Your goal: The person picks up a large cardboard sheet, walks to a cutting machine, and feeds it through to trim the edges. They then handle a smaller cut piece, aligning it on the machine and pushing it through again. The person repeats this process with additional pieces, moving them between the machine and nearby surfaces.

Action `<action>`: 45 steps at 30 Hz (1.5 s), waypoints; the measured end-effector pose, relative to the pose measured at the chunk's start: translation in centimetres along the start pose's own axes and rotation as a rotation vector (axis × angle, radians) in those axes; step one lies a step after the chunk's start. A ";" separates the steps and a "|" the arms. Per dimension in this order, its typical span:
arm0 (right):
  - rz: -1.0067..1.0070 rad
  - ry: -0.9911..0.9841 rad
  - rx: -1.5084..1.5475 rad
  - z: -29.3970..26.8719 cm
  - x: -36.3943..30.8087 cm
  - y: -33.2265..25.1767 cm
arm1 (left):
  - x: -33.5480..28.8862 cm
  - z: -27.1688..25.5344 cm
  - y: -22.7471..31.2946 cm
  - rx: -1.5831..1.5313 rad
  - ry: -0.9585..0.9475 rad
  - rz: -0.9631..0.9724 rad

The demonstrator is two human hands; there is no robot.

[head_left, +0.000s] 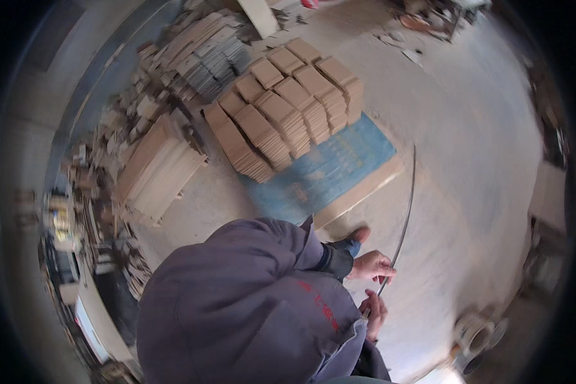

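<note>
Leaning boards [153, 169] crowd the left of the concrete floor [467, 147], and beside them stacked cardboard bundles [281, 112] fill the far half of a blue pallet sheet [339, 163]. Right of the purple-jacketed torso, the left hand [370, 265] and, just nearer the body, the right hand [374, 312] both close their fingers around the lower end of a thin strap [406, 214], which rises off the floor past the sheet's right edge.

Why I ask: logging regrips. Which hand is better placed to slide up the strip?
Probably left: the left hand grips the strip higher, next to its free length, while the right hand holds the lower end.
</note>
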State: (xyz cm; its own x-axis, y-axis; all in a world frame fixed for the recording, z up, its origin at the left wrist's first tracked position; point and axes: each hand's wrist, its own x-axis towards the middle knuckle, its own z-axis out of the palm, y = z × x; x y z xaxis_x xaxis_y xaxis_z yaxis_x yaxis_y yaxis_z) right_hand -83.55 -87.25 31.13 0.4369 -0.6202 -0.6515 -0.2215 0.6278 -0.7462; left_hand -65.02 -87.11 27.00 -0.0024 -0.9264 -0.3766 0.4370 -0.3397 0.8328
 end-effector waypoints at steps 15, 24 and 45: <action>0.018 -0.431 -0.189 -12.9 26.9 -25.7 | 25.3 2.6 14.7 0.092 0.298 0.093; 0.028 -0.523 -0.364 -22.3 40.2 -43.5 | 44.7 6.4 24.2 -0.125 0.576 0.335; 0.091 -0.541 -0.299 -26.0 76.1 -77.2 | 85.0 -3.8 50.0 -0.026 0.593 0.325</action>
State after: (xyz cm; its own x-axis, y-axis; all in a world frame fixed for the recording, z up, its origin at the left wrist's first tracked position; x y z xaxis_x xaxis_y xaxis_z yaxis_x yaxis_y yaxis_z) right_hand -55.92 -195.13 35.61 0.7675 -0.1951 -0.6106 -0.4785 0.4596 -0.7482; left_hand -39.91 -182.24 35.05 0.6238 -0.7321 -0.2738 0.3539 -0.0478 0.9341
